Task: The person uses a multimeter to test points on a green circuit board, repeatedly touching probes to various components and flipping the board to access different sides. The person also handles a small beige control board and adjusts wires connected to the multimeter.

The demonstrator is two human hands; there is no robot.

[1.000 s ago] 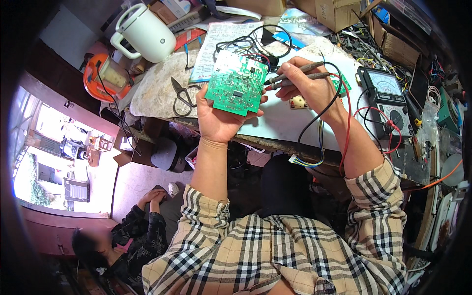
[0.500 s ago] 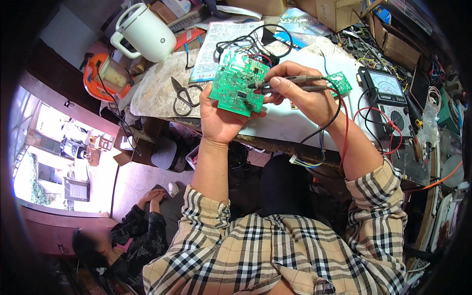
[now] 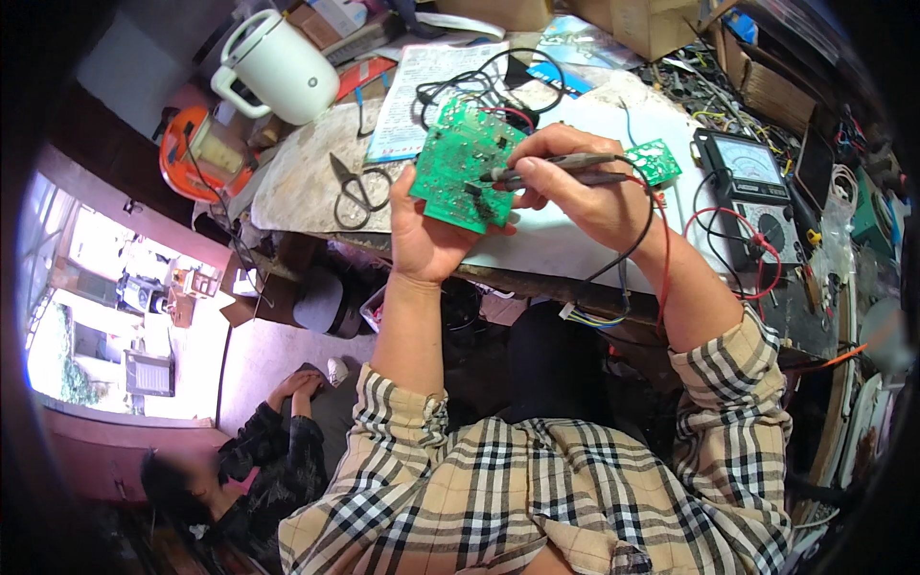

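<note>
My left hand (image 3: 425, 240) grips the lower left of a green circuit board (image 3: 450, 163), its soldered side facing up and tilted above the bench. Two multimeter probes (image 3: 575, 171) are pinched together in my right hand (image 3: 585, 187), and their tips point at the lower right part of the board. Whether the tips touch the board I cannot tell. From the probes a red and a black lead trail down past my right wrist. The analog multimeter (image 3: 757, 192) lies to the right. Just beyond my right hand is a smaller green circuit board (image 3: 652, 162).
Black scissors (image 3: 355, 196) and a printed sheet (image 3: 402, 105) lie left of the board. A white jug (image 3: 278, 72) stands at the back left beside an orange container (image 3: 182, 168). Loose cables and parts crowd the back right. A seated person (image 3: 259, 450) is at lower left.
The board in my left hand has tilted slightly, and its light reflections have shifted. My right hand with the probes has moved a little to the left.
</note>
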